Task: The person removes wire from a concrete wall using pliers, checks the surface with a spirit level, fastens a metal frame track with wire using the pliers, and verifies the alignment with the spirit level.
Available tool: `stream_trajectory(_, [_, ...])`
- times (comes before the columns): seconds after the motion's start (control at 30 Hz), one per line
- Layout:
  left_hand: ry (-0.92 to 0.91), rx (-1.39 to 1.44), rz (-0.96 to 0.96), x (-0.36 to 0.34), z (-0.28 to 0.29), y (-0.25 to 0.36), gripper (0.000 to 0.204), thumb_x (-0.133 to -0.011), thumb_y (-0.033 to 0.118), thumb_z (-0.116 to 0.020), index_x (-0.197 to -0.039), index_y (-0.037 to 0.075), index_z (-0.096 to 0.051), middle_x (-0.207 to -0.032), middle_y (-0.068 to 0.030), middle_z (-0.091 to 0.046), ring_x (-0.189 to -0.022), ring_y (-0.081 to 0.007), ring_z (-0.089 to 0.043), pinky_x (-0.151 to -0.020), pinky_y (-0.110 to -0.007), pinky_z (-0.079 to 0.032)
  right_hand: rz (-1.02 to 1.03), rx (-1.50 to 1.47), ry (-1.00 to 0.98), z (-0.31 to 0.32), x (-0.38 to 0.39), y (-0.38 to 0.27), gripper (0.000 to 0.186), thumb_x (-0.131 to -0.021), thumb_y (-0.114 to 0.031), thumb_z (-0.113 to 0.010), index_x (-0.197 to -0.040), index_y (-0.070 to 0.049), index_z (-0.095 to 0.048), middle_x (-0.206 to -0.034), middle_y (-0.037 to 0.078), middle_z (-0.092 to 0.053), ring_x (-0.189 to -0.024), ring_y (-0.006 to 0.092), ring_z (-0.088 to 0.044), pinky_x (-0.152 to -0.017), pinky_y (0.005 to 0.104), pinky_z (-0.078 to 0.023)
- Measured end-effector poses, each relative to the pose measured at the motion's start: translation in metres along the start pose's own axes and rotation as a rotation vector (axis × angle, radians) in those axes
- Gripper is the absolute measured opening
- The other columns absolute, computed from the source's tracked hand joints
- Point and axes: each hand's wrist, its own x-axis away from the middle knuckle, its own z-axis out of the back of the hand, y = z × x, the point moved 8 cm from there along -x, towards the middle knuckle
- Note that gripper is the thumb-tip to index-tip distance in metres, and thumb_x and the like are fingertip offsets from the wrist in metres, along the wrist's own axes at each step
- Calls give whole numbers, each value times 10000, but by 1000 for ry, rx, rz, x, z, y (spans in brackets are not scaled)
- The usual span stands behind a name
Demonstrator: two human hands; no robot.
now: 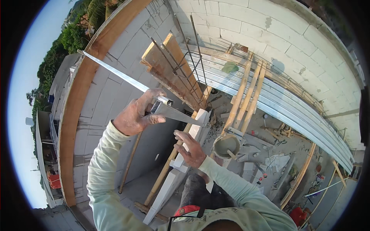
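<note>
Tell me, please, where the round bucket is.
In the head view, the round bucket is right of centre, to the right of the right hand, just below the wooden poles.

The left hand (133, 117) grips a long silvery metal bar (119, 75) that slants up to the timber-edged block wall (127, 50), and a tapering grey blade (179, 115) juts rightward from beside its thumb. The right hand (191, 151), its fingers loosely curled around nothing, hovers by a narrow run of pale blocks (167, 188). Beyond stand reinforcing bars (196, 57) and a rough board (178, 79), with a mortar bucket (214, 146), wooden poles (243, 101) and ribbed metal sheets (296, 111) to the right.
</note>
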Motion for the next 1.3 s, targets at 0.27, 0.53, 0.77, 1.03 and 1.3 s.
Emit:
stream_trajectory(0.27, [33,-69,-171,-11,1,7,662,-828,386,-686,-1313,60,-376,-959,-207,-641,-894,-324,-641,-811,-411,-482,-75,-376,-77,-34,-66,-42,506,-932,-193,-561,-1344,11,-347,-1295,164,-459,-1186,262,-487,-954,379,-441])
stream_trajectory(0.53, [6,16,-136,-15,-1,16,674,-807,370,-702,-1324,83,-378,-989,-199,-634,-936,-349,-614,-868,-432,-450,-133,-765,-27,-52,-94,-49,350,-857,-53,-591,-1193,-21,-497,-1199,69,-522,-1120,143,-505,-892,271,-444])
stream_trajectory(0.77, [23,12,-140,-4,-4,18,604,-810,275,-697,-1292,94,-380,-1103,-205,-616,-1086,-387,-569,-957,-446,-404,-190,-882,-182,-79,-90,-55,301,-866,-12,-570,-1162,-53,-537,-1183,48,-537,-1115,171,-525,-1005,340,-449])
stream_trajectory(1.03, [34,98,-61,-5,2,3,679,-789,374,-714,-1312,88,-389,-1046,-184,-638,-1001,-341,-597,-880,-429,-434,-96,-1023,-72,-66,-84,-85,182,-938,-148,-548,-1083,-38,-555,-970,51,-592,-925,157,-602,-902,348,-509])
stream_trajectory(1.3, [-41,135,-26,-8,-2,11,618,-813,357,-712,-1282,105,-398,-731,-70,-576,-636,-191,-592,-640,-360,-477,-290,-779,69,-47,-41,-52,170,-976,-192,-507,-947,-27,-538,-772,23,-518,-683,125,-557,-672,298,-521])
